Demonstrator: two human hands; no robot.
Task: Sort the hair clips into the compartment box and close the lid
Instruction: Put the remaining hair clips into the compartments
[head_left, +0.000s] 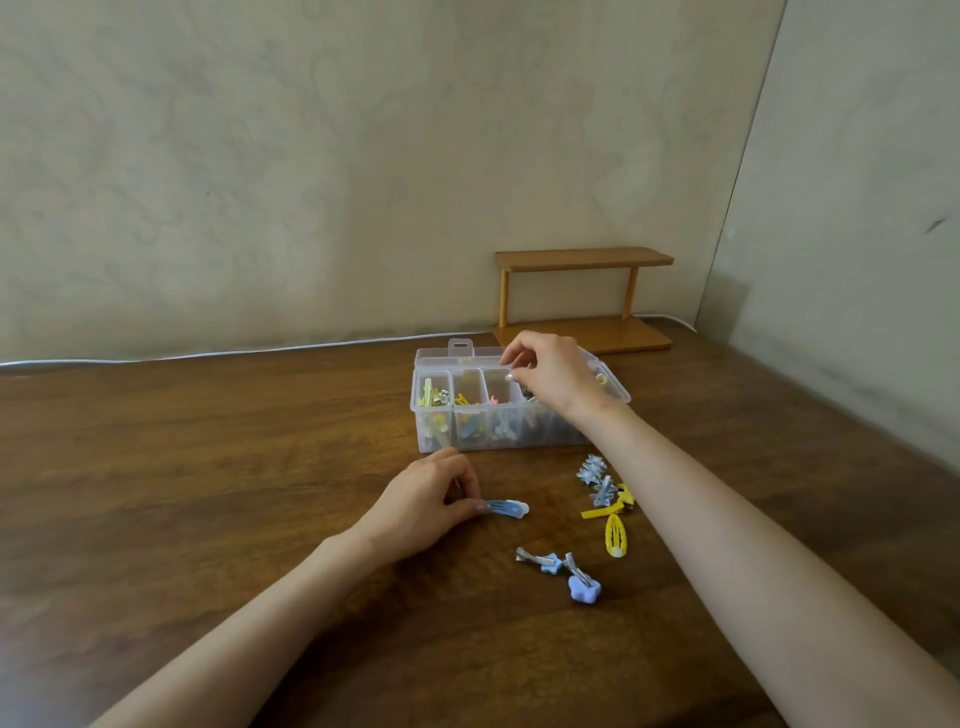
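Observation:
The clear compartment box (441, 447) stands open on the wooden table, its lid (460, 353) tipped back behind it. Several compartments hold yellow, blue and pink clips. My right hand (550, 376) hovers over the middle compartments with thumb and forefinger curled; I cannot tell whether anything is between them. In front of the box, my left hand (426, 506) pinches one end of a blue snap clip (509, 508) that lies on the table. Loose clips lie to the right: silver star clips (597, 480), a yellow snap clip (616, 535), a yellow bar clip (602, 512) and two blue-tipped metal clips (569, 571).
A small two-tier wooden shelf (584, 301) stands behind the box against the wall. A white cable (234, 353) runs along the table's back edge. The wall corner lies to the right.

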